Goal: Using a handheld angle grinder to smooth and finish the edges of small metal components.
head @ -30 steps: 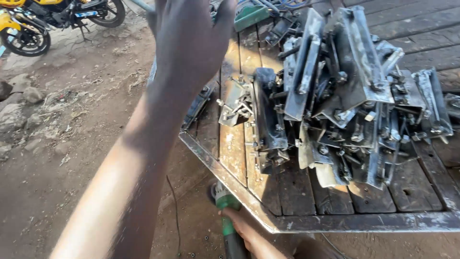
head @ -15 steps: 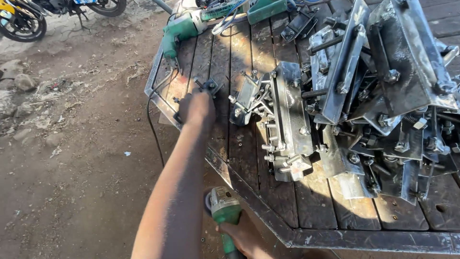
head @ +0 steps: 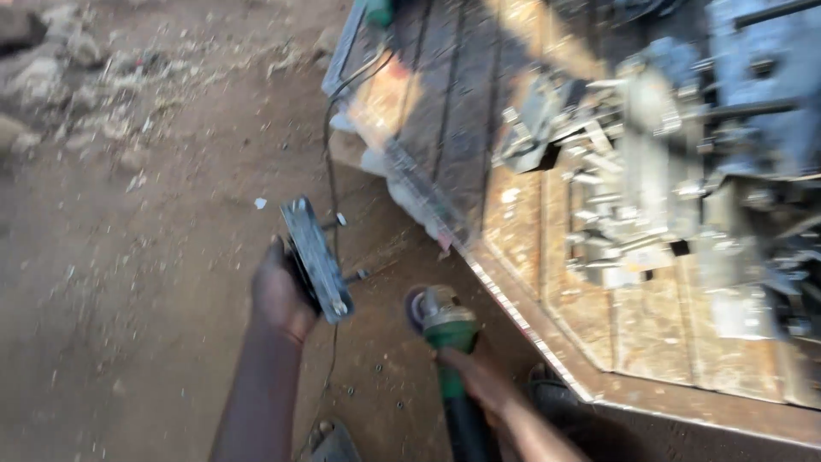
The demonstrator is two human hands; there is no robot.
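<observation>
Your left hand (head: pixel 280 295) grips a flat metal bracket (head: pixel 316 259) low, left of the workbench (head: pixel 547 342). Your right hand (head: pixel 479 376) is wrapped around the green angle grinder (head: pixel 445 325) just beside it. You seem ready to grind; steady the bracket first.

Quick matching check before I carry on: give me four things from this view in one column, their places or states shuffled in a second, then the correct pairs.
1. flat metal part
2. green angle grinder
3. pile of metal parts
4. black cable

A. heaped on the wooden table
B. gripped in the left hand, off the table
C. hanging over the table's edge
D. held by the right hand, below the table's edge

Pairs: 1-B, 2-D, 3-A, 4-C
</observation>
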